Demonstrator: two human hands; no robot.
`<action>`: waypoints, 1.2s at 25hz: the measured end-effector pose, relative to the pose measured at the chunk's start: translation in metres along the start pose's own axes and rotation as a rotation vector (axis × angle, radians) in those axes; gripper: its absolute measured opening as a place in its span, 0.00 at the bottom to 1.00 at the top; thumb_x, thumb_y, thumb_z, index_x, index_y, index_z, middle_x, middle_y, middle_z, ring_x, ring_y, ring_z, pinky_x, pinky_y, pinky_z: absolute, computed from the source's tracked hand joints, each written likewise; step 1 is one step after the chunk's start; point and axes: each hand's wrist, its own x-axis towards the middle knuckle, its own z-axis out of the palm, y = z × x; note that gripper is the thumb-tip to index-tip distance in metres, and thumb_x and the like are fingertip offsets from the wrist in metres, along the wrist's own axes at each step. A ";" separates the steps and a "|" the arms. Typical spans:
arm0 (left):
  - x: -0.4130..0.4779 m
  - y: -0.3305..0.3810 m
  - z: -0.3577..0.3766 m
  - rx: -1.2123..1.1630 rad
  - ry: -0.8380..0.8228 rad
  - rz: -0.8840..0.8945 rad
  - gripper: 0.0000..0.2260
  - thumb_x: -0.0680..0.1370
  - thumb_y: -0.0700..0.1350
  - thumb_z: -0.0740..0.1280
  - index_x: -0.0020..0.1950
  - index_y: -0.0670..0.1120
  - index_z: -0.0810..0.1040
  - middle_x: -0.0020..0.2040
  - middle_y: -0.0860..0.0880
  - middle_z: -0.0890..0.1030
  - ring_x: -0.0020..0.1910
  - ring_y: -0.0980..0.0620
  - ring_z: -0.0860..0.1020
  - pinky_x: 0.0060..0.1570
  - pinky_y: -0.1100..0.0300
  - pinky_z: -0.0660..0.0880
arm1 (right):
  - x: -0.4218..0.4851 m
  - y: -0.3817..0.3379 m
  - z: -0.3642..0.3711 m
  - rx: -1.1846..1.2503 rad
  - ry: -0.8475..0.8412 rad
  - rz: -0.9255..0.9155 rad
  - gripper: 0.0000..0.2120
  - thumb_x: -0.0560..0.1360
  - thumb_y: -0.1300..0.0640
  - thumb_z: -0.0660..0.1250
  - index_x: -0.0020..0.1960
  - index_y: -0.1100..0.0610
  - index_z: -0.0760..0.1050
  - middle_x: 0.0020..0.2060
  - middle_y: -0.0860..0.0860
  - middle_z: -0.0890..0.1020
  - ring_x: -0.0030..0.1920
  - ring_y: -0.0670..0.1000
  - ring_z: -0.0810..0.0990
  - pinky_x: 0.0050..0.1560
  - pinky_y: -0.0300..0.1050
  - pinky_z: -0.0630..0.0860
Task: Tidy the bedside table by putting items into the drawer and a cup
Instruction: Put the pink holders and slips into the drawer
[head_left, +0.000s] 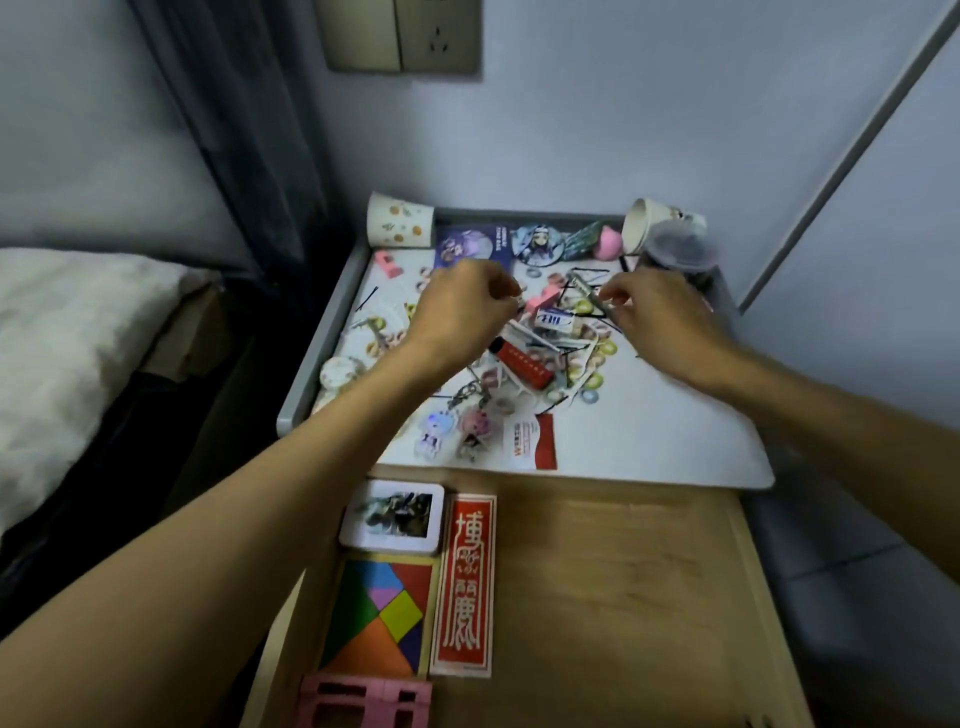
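The white-topped bedside table (665, 431) carries a heap of small items: stickers, black hairpins, a red lighter (522, 362), a small white box (556, 318) and acrylic keychains (457, 431). My left hand (462, 306) hovers over the heap with its fingers curled, pinching something tiny that I cannot make out. My right hand (654, 312) pinches a thin grey metal strip (589, 293). A patterned paper cup (400, 221) lies on its side at the back left corner. A plain paper cup (641, 226) lies tipped at the back right. The open wooden drawer (623, 597) sits below.
In the drawer lie a white framed picture card (393, 514), a red plaque (465, 584), a coloured tangram (379, 616) and a pink frame piece (366, 701). A dark lidded jar (680, 254) stands at the back right. A bed (67, 332) lies to the left.
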 end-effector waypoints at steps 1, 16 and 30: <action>0.017 0.001 0.012 0.071 -0.016 0.018 0.08 0.78 0.44 0.67 0.55 0.46 0.83 0.49 0.52 0.83 0.44 0.54 0.79 0.39 0.68 0.73 | 0.013 0.009 0.000 -0.099 -0.018 0.011 0.10 0.76 0.62 0.63 0.54 0.58 0.80 0.51 0.59 0.83 0.49 0.60 0.82 0.47 0.53 0.80; 0.069 -0.006 0.051 0.235 0.050 0.090 0.16 0.82 0.56 0.61 0.48 0.44 0.75 0.40 0.47 0.80 0.36 0.47 0.79 0.38 0.51 0.78 | 0.049 0.007 0.021 -0.110 0.046 0.166 0.15 0.77 0.64 0.62 0.63 0.62 0.71 0.51 0.58 0.81 0.47 0.60 0.80 0.39 0.49 0.75; -0.053 -0.087 -0.086 -0.594 0.249 -0.333 0.04 0.74 0.39 0.74 0.43 0.41 0.81 0.35 0.47 0.81 0.34 0.54 0.78 0.39 0.59 0.77 | 0.090 -0.138 0.046 0.611 -0.369 0.290 0.10 0.78 0.53 0.67 0.48 0.60 0.72 0.38 0.55 0.75 0.35 0.52 0.73 0.35 0.44 0.69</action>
